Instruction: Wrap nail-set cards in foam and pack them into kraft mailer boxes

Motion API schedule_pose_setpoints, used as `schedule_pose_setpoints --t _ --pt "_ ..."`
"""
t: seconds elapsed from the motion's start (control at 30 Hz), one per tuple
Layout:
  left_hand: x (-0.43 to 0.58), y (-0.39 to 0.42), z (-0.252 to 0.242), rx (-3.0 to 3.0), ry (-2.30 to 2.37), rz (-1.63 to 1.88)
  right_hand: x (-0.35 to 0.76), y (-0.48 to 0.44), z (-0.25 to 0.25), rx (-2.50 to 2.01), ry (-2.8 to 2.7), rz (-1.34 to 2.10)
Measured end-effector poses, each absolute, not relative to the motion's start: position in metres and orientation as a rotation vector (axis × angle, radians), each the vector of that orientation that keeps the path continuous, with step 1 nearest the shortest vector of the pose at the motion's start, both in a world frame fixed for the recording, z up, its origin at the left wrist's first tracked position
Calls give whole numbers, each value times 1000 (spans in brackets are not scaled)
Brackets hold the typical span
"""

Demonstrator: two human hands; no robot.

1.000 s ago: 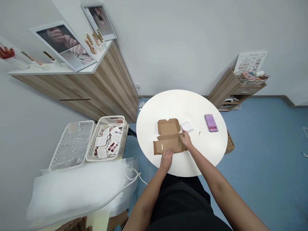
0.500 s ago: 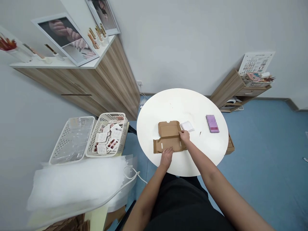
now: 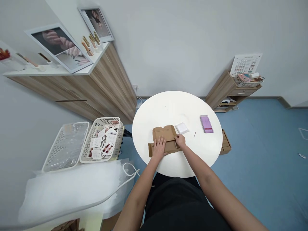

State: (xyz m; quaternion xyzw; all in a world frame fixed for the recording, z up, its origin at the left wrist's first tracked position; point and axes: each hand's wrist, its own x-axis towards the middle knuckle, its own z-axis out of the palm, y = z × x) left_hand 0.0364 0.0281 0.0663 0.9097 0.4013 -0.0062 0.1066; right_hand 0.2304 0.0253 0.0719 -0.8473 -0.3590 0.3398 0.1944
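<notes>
A brown cardboard box (image 3: 166, 131), unfolded and partly shaped, lies on the white round table (image 3: 192, 163). My left hand (image 3: 159, 149) rests on its near left part, fingers stretched out over the crease. At the box's right side, my right hand (image 3: 180, 140) is closed on a side flap. Just beyond that hand is a small white packet (image 3: 182, 128), apart from the box. The fingertips of my right hand are partly hidden.
A blurred purple item (image 3: 206, 124) lies on the table's right side. To the left stand a white basket of cards (image 3: 84, 154) and another basket with clear plastic (image 3: 48, 157), beside white sheets (image 3: 72, 192). Brown boxes (image 3: 225, 144) sit below the table's right edge.
My left hand has moved from the box's near edge onto its left part, fingers now spread. My right hand still holds the right flap. The whole view has shifted slightly.
</notes>
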Motion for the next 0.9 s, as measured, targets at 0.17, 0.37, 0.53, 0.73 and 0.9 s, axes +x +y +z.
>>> schedule_pose_setpoints --t 0.17,0.37,0.53,0.73,0.9 --pt "37 33 59 2572 1218 -113 242 22 85 -2280 -1182 1023" --pt "41 35 57 2473 1260 -159 251 14 100 -2477 -1564 930" --pt "43 39 57 2456 1264 -182 238 15 103 -2543 -1616 885" --pt "43 40 60 2498 1301 -192 219 20 103 -2589 -1667 826" --pt "42 36 64 2571 1274 -169 216 22 103 -2596 -1644 863"
